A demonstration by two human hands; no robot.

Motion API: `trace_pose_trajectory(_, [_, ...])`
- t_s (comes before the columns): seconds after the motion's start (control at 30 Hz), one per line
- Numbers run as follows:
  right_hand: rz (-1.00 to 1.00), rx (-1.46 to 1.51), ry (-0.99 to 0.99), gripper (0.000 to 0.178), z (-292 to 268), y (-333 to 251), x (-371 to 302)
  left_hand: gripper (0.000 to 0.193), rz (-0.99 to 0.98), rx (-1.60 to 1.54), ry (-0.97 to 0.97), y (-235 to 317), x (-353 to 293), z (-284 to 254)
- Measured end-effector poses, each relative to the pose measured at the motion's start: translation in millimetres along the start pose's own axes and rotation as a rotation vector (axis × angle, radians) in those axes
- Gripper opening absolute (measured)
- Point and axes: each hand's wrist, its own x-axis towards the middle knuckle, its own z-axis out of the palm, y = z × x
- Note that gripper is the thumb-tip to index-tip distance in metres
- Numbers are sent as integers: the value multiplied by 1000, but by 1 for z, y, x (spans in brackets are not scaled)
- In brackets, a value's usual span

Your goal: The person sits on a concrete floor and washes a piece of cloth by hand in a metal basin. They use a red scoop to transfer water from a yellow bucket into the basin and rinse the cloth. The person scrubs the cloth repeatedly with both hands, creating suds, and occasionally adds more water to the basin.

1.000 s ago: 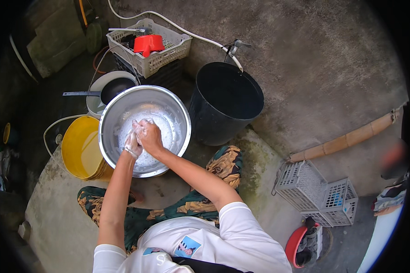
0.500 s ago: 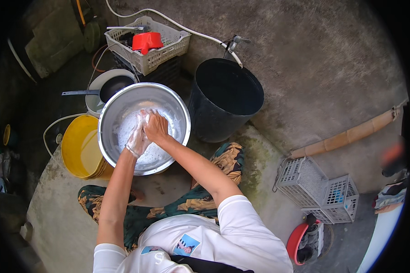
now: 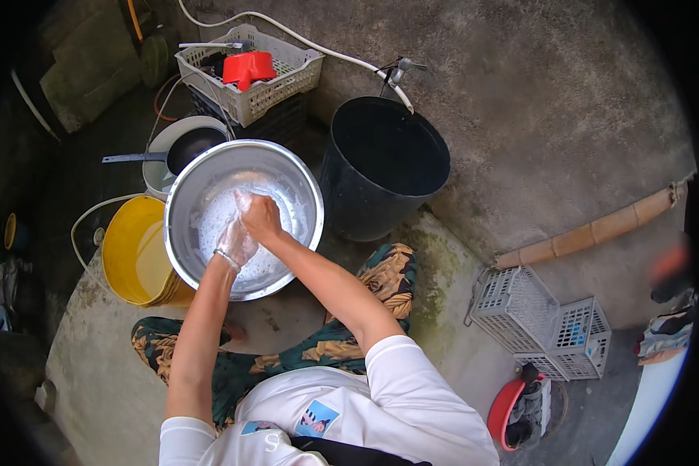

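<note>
A large shiny metal basin stands on the concrete in front of my knees, with soapy water in its bottom. Both my hands are down inside it, pressed together. My left hand, with a thin bangle on the wrist, is closed around a whitish, wet, foamy thing; I cannot tell what it is. My right hand grips the same thing from the right, its knuckles up. My patterned trousers lie just below the basin.
A black bucket stands right of the basin under a tap with a white hose. To the left are a yellow bucket and a dark pan. A white basket holds a red scoop. White crates lie at right.
My two hands have shifted a little within the basin while staying clasped on the whitish thing. Nothing else has moved.
</note>
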Motion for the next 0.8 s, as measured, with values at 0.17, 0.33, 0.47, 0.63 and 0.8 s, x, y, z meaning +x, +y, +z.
trace_pose_trajectory(0.17, [-231, 41, 31, 29, 2, -18, -21, 21, 25, -121, 83, 10, -21, 27])
trace_pose_trajectory(0.33, [437, 672, -152, 32, -11, 25, 5, 15, -10, 83, 171, 31, -24, 2])
trace_pose_trajectory(0.47, [412, 575, -150, 30, -19, 47, 2, 12, 114, 59, 263, 45, -29, 16])
trace_pose_trajectory(0.63, [10, 303, -72, 18, -7, -12, -16, 24, 103, 27, 183, 32, -1, -31])
trace_pose_trajectory(0.8, [-278, -34, 57, 26, -4, -14, -18, 39, -22, -89, 181, 14, -12, 35])
